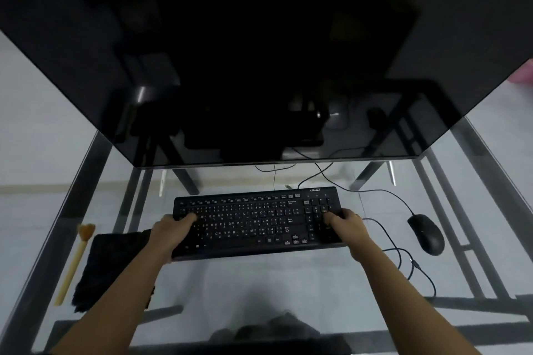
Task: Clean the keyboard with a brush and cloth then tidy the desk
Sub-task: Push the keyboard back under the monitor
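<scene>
Black keyboard (pixel 253 222), held at both ends: left hand (pixel 173 228) and right hand (pixel 346 225) curl fingers over its keys; cloth (pixel 109 265) and brush (pixel 73 262) lie just left of the left hand, mouse (pixel 427 235) right of the right.

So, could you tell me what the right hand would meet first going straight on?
The right hand grips the keyboard at its right end; past the number keys, probably the thin cables behind, then the monitor; depth unclear.

Brush (pixel 75 262) left of cloth (pixel 111 268); keyboard (pixel 256 220) centre; mouse (pixel 427 234) right.
</scene>
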